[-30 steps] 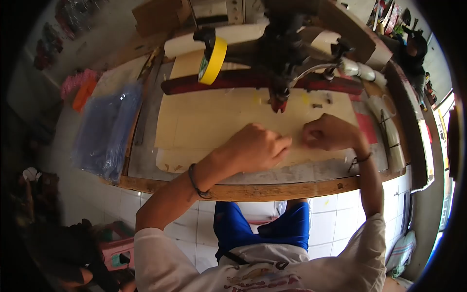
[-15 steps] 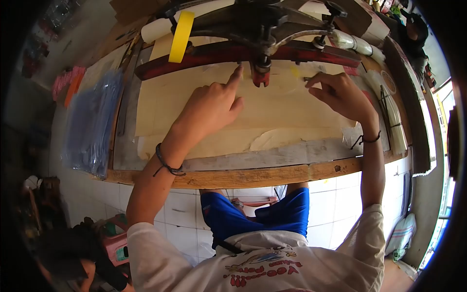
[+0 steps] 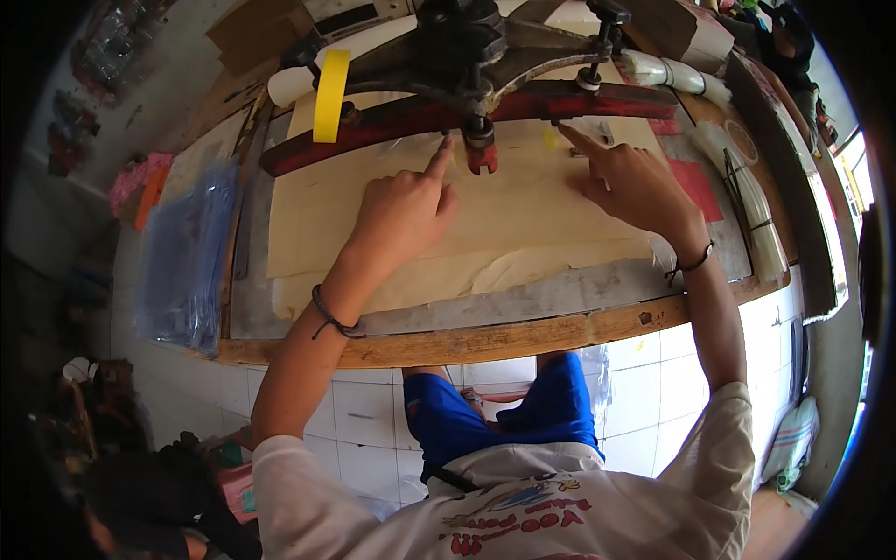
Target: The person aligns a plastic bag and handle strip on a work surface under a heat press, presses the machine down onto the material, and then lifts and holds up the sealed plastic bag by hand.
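My left hand (image 3: 403, 213) hovers over cream sheets (image 3: 523, 219) with its index finger pointing forward to the near side of a red bar (image 3: 401, 123); the thumb stands apart and the other fingers curl. My right hand (image 3: 639, 187) points its index finger at the same bar, by a small dark piece on its underside. I see nothing held in either hand, though the right palm is hidden. Between the fingertips a red notched prong (image 3: 481, 161) juts toward me from the dark metal frame (image 3: 467, 56). A yellow ring (image 3: 330, 98), like a tape roll, hangs at the frame's left.
Clear plastic sleeves (image 3: 187, 257) overhang the table's left side. Plastic bundles (image 3: 742, 201) and a red patch (image 3: 696, 189) lie at right. The wooden table edge (image 3: 467, 347) runs close to my body. Another person (image 3: 163, 499) is at lower left.
My right hand has shifted left and forward, and its index finger has straightened from a curled pose toward the bar. My left hand keeps nearly the same pose. The camera view has shifted slightly.
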A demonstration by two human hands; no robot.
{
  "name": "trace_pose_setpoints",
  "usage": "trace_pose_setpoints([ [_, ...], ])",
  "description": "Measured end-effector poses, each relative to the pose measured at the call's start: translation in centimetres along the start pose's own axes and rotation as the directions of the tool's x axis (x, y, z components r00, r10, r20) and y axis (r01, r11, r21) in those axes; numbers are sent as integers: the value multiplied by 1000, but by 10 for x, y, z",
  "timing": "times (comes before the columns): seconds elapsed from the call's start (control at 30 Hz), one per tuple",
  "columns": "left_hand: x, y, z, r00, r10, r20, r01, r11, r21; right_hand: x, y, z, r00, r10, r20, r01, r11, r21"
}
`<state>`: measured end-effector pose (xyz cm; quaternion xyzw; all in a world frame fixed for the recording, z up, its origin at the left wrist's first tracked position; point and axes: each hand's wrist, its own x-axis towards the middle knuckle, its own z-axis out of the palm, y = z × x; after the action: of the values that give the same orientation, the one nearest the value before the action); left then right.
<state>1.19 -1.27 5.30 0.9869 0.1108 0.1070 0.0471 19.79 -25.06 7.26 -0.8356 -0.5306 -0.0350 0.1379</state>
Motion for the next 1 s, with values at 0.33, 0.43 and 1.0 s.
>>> trace_pose_setpoints([
  [0.33,4,-12,10,993,46,-113,-34,994,102,2,0,1,996,26,82,-28,999,19],
  [0.43,1,-8,8,996,22,-84,-14,996,91,1,4,5,999,11,51,-13,999,33],
  [1.0,2,-6,14,995,36,-97,-24,993,119,5,4,6,998,18,64,-22,998,55],
])
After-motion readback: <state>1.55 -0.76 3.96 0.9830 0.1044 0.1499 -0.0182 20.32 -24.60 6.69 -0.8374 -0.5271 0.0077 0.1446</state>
